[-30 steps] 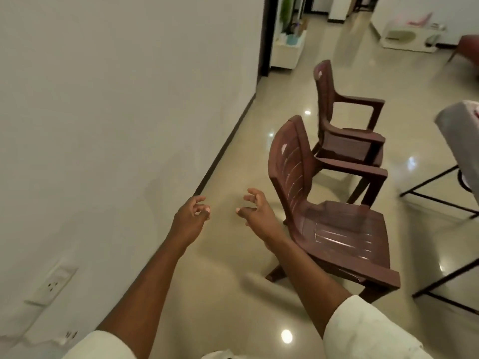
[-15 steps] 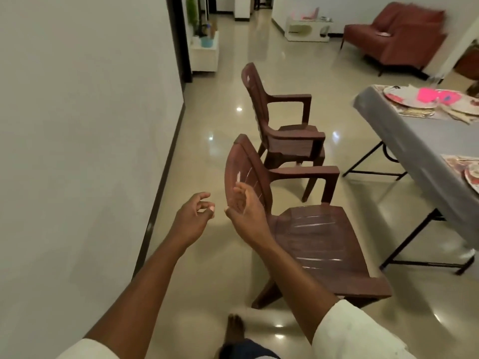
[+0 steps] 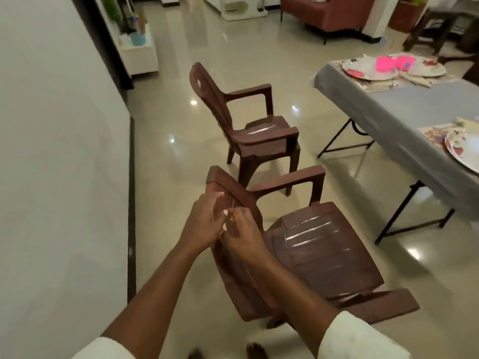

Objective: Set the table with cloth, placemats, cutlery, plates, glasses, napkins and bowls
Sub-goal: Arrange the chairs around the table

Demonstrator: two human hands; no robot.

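Left hand (image 3: 204,221) and right hand (image 3: 242,235) meeting over near brown moulded-plastic armchair (image 3: 305,244) backrest; grasp unclear. Chair likely light, rigid; gripping backrest top rim advisable.

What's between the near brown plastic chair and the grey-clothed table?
Head view: only bare glossy floor lies between the near brown plastic chair and the grey-clothed table.

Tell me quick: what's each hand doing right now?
Left hand: fingers fairly straight, against the right hand, holding nothing visible.
Right hand: over the near chair's backrest; grip cannot be told.
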